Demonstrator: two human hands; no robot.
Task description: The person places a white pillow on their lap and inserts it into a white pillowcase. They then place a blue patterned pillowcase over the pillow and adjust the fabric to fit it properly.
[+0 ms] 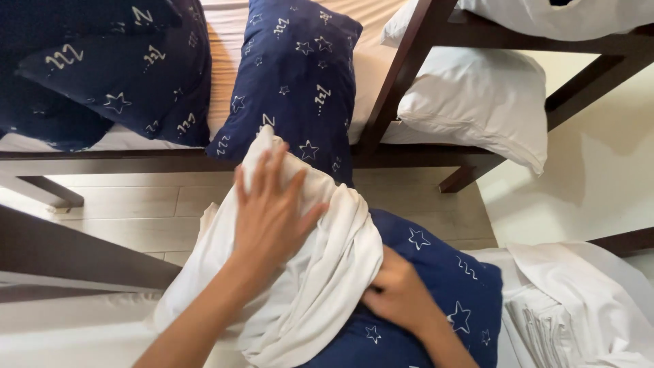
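My left hand (272, 211) lies flat, fingers spread, on a white pillow (306, 286) that stands up in front of me. A navy pillowcase with white stars (443, 286) is bunched around the pillow's lower right part. My right hand (398, 293) grips the edge of that navy pillowcase where it meets the white fabric. The pillow's lower end is hidden inside the case.
A dark wooden bunk frame (402, 75) runs across the view. On the far mattress lie a navy star pillow (293, 82), a navy blanket (102, 68) and a white pillow (477, 95). White folded linen (572, 300) lies at the lower right. Pale wood floor (136, 204) shows between the beds.
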